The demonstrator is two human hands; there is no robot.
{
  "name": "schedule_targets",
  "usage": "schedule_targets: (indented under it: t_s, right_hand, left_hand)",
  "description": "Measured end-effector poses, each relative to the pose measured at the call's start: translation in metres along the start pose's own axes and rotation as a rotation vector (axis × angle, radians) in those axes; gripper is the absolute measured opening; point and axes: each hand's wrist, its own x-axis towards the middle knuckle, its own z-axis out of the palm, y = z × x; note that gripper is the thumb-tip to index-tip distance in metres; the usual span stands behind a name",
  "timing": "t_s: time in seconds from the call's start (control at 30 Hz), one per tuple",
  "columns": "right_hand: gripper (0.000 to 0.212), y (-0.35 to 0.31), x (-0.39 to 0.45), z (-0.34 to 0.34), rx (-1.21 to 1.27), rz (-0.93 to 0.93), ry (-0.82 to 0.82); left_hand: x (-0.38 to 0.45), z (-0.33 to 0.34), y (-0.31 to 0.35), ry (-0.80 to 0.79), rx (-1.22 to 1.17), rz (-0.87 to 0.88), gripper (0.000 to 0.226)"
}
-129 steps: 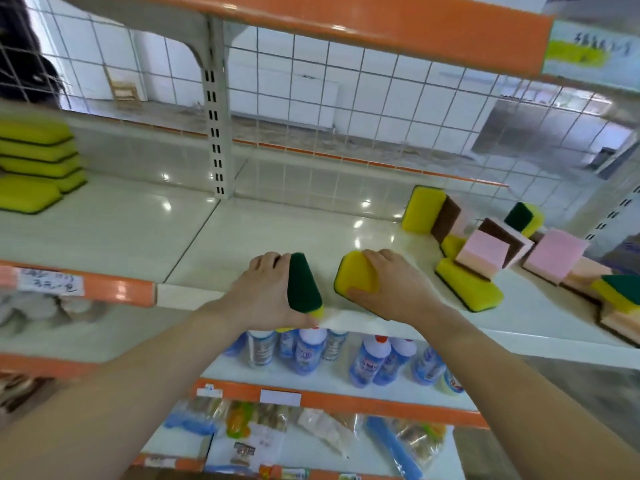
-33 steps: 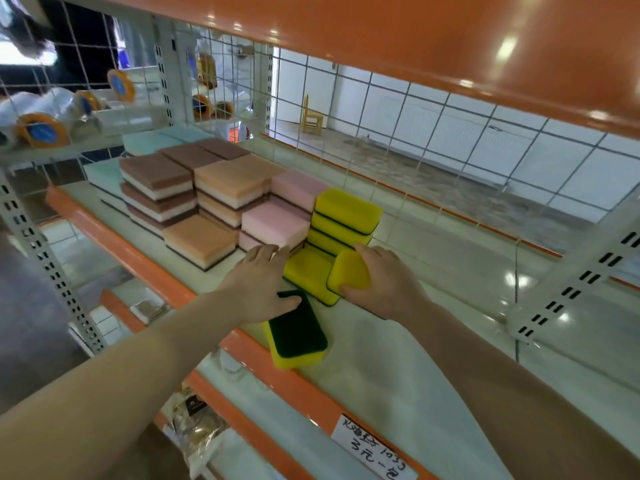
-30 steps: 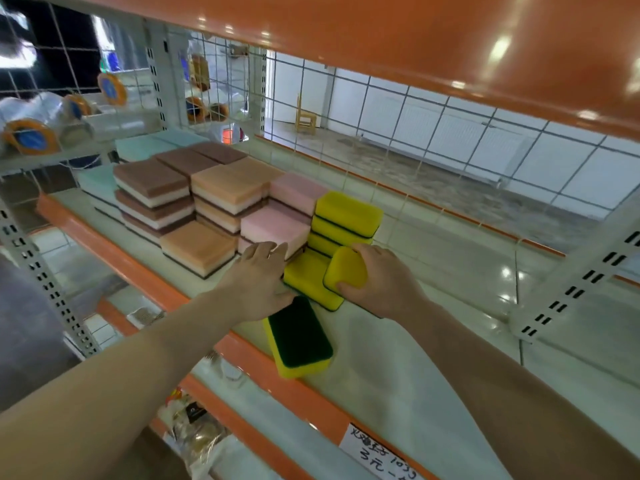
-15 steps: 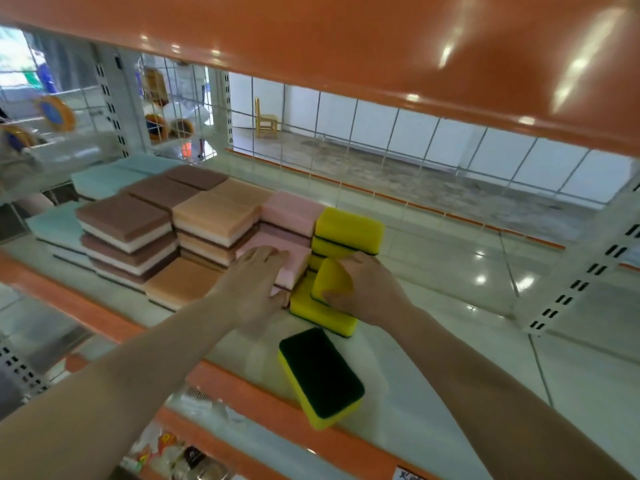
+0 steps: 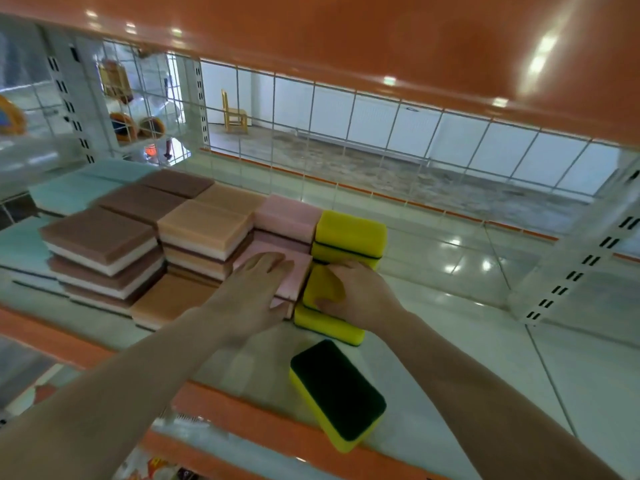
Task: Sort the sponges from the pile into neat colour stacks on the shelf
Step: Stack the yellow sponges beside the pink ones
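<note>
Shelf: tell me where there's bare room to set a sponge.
Free: the shelf right of the yellow stack, out to the upright. Crowded: left, packed stacks; both hands work there; a green-topped sponge takes the front edge.

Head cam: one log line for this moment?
right hand: sets yellow sponge on front yellow stack | left hand: flat on pink stack | green-topped sponge: loose near shelf edge

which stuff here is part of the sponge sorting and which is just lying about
Job: yellow sponge in right hand; left hand on pink sponge stack; green-topped yellow sponge; brown sponge stack.

Lying about: wooden chair; wire mesh panel.
</note>
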Motion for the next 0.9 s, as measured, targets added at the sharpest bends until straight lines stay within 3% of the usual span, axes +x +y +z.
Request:
schedule_targets:
  t_s: [0.9]
  right_hand:
    - [0.059,-0.011,-0.029,0.003,-0.039,0.016,0.094]
  left_hand:
    - [-0.015,0.002,0.007,0.009,-0.045,0.015,0.065]
